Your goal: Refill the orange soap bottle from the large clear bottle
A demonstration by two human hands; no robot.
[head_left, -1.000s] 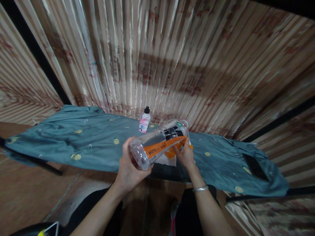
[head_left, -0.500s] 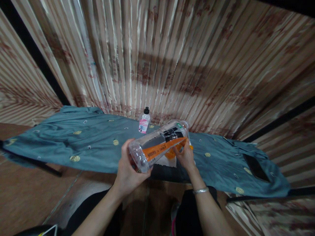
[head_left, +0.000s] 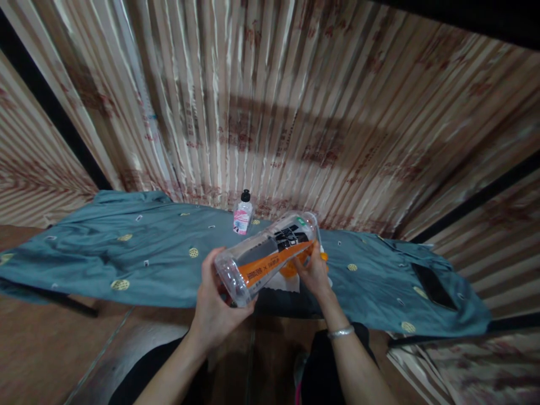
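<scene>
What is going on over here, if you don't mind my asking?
A person is holding a large clear bottle at a slant above a table covered in a blue-green cloth. The left hand grips its near end, while the right hand touches it toward the far end, by the label's orange part. Beyond it stands a small black-capped bottle, and a dark phone-like slab lies off to the right.

Stretches across the view as a long table [head_left: 375, 295], draped in wrinkled blue-green cloth [head_left: 162, 278] with yellow round motifs. Carries a small black-capped bottle [head_left: 242, 218], upright near the back edge; a dark phone [head_left: 433, 287], flat toward the right end; and a white sheet [head_left: 282, 283], partly hidden, near the front edge.
</scene>
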